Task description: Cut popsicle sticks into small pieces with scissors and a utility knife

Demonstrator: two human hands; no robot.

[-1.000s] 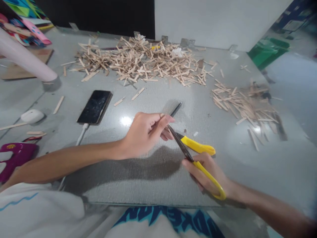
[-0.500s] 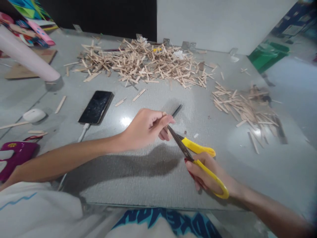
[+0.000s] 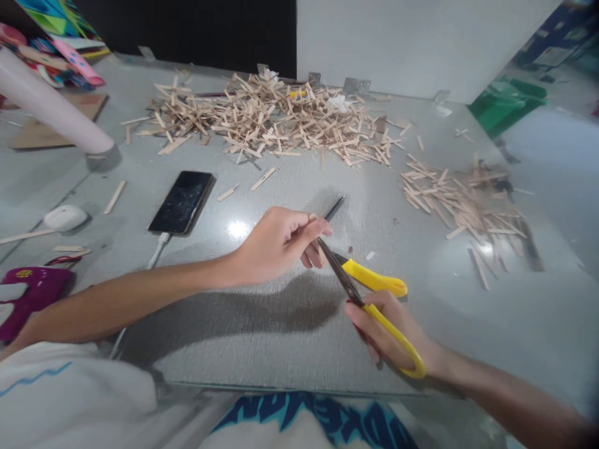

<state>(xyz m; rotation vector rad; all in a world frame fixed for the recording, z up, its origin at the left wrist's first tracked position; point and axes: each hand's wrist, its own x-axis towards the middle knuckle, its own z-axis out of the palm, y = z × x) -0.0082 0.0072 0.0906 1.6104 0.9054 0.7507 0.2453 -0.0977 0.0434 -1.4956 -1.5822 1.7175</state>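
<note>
In my right hand (image 3: 393, 333) are scissors (image 3: 349, 284) with dark blades and yellow handles. Their blades point up and left, and the tips meet the fingers of my left hand (image 3: 285, 243). Those fingers are pinched on a small wooden stick (image 3: 311, 217), mostly hidden by them. A yellow handle (image 3: 377, 279) shows just right of the blades and stays still; whether it belongs to a separate tool I cannot tell. Beyond my left fingertips lies a dark, pen-like rod (image 3: 335, 207), its lower end covered by the hand.
A broad heap of cut wooden sticks (image 3: 262, 121) lies along the back, with a smaller pile (image 3: 461, 199) at the right. To the left are a phone (image 3: 181, 201) with a white cable, a white mouse-like object (image 3: 64, 217), a purple glue gun (image 3: 37, 293) and a pale roll (image 3: 56, 103).
The scissor handle in my right hand has swung slightly left and down, bringing the handles nearer together. My left hand has barely moved and keeps its pinch.
</note>
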